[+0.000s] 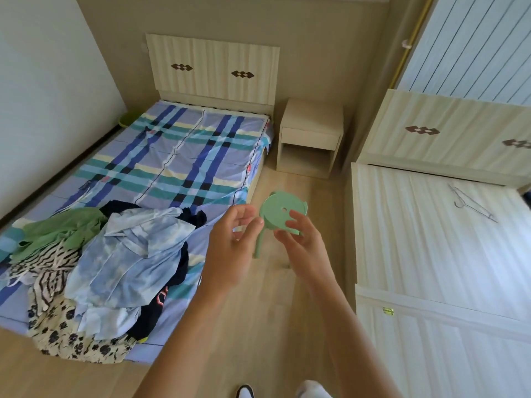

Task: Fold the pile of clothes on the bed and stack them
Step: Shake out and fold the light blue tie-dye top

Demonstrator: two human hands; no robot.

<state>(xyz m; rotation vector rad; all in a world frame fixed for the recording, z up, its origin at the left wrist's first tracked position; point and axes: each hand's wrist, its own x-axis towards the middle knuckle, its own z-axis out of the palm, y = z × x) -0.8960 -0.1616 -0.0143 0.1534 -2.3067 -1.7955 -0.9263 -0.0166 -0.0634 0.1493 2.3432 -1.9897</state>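
**A:** Head view is looking down across a bedroom. Where is the pile of clothes [109,268] lying?

**B:** It is lying unfolded on the near end of the plaid-sheeted bed [184,156], spilling to the near edge. A pale blue tie-dye shirt [129,254] is lying on top, and a green garment [63,228] is resting to its left. A zebra-striped piece [48,265] is lying nearer than the green one, and a floral cream piece [71,337] is hanging over the near edge. A dark garment [161,308] is showing from under the shirt.

**A:** And what are the hands doing?

**B:** Both are hanging in the air over the wooden floor [258,326], right of the pile and not touching it. The left hand [232,239] is holding nothing, its fingers loosely curled. The right hand [298,239] is also holding nothing, its fingers relaxed and slightly bent. It is hovering just beside the left without touching it.

**A:** What is sitting around them?

**B:** A green stool [280,214] is standing on the floor beside the bed, partly hidden behind the right hand's fingertips. A nightstand [311,133] is standing by the headboard [212,70]. A wire hanger [471,205] is lying on the pale striped surface [416,239] at the right.
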